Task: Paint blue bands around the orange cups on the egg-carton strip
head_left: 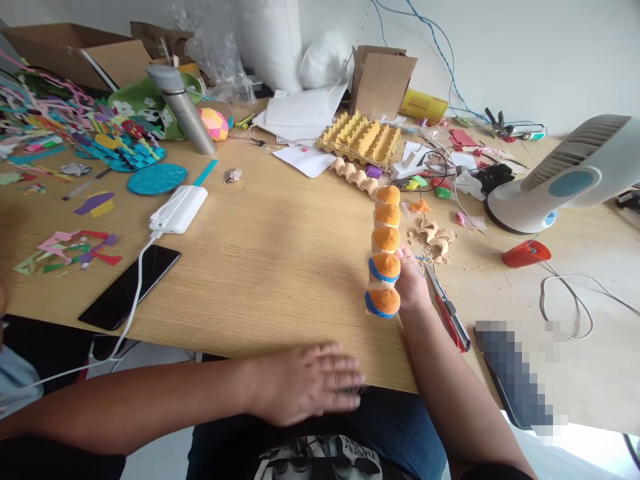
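Just right of centre on the tabletop (280,253), the painted egg-carton strip (386,240), 5 orange cups with 2 rimmed blue, sits in the right hand (413,283), fingers closed around its lower cups. A light, low grip should spare it bending; the left hand (305,383) lies flat, fingers spread, empty, at the near edge.

A plain white wall (525,53) rises behind a broad light-wood table (280,253). Soft, even daylight falls across it, and pale floor (160,460) shows below its near edge.
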`<state>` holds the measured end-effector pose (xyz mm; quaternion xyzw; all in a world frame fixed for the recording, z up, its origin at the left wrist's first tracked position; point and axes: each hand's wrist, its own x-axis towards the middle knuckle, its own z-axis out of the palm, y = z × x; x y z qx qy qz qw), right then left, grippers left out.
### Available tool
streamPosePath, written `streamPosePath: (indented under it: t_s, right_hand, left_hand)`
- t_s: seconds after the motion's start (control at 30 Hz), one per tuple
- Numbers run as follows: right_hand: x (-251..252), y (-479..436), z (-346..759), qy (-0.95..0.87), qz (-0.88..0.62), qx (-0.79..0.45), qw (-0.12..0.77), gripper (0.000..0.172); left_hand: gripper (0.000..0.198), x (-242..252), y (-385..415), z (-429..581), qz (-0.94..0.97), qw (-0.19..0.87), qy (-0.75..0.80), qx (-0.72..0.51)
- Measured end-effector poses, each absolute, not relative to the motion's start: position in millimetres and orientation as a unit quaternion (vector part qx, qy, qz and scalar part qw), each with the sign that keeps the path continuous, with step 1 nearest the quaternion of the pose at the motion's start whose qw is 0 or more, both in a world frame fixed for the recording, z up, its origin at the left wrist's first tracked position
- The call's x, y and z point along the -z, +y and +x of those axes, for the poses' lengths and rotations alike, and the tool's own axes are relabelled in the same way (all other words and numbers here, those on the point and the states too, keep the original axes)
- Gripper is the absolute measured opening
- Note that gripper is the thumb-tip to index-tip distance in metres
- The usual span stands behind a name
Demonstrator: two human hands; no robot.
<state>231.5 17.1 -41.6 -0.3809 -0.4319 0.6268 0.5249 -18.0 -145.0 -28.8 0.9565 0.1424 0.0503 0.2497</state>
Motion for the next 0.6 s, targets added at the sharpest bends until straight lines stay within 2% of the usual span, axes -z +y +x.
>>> streamPosePath:
  t_s: [0.07,0.1,0.2,0.23,0.3,0.37,0.4,0.5,0.53,0.6]
  right_hand:
    - [40.5,16.9,230.2,-0.430,-0.381,-0.628,0.525,0.031]
    - [39.8,16.8,229.7,-0.429,-0.384,-0.626,0.526,0.031]
    - [37.9,16.4,228.8,-0.422,-0.397,-0.621,0.528,0.031]
    - [37.3,16.2,228.4,-0.419,-0.397,-0.624,0.527,0.031]
    - [36.7,15.3,226.8,-0.415,-0.386,-0.635,0.525,0.031]
    - [36.3,13.7,224.1,-0.412,-0.368,-0.650,0.521,0.032]
    - [36.1,12.6,222.3,-0.411,-0.360,-0.658,0.518,0.031]
    - [35.8,8.5,216.6,-0.404,-0.341,-0.683,0.505,0.033]
    - [35.7,7.2,214.8,-0.402,-0.338,-0.688,0.500,0.034]
    - [36.1,5.3,211.5,-0.397,-0.336,-0.698,0.492,0.037]
  left_hand:
    - [0.053,27.3,-133.4,-27.7,0.957,0.272,0.087,-0.055]
    - [0.055,27.8,-126.5,-34.0,0.956,0.253,0.125,-0.073]
    - [0.072,32.8,-113.9,-51.4,0.910,0.149,0.377,-0.091]
    - [0.077,34.5,-114.9,-54.2,0.899,0.139,0.406,-0.081]
    - [0.078,35.5,-123.8,-53.4,0.932,0.172,0.311,-0.073]
    - [0.071,32.0,-133.2,-46.3,0.953,0.239,0.175,-0.065]
    - [0.064,28.6,-134.0,-42.2,0.949,0.254,0.165,-0.088]
    - [0.040,14.9,-111.0,-34.9,0.885,0.253,0.320,-0.226]
    - [0.036,10.2,-96.1,-34.3,0.837,0.269,0.387,-0.278]
    - [0.042,2.0,-62.4,-33.9,0.707,0.363,0.483,-0.367]
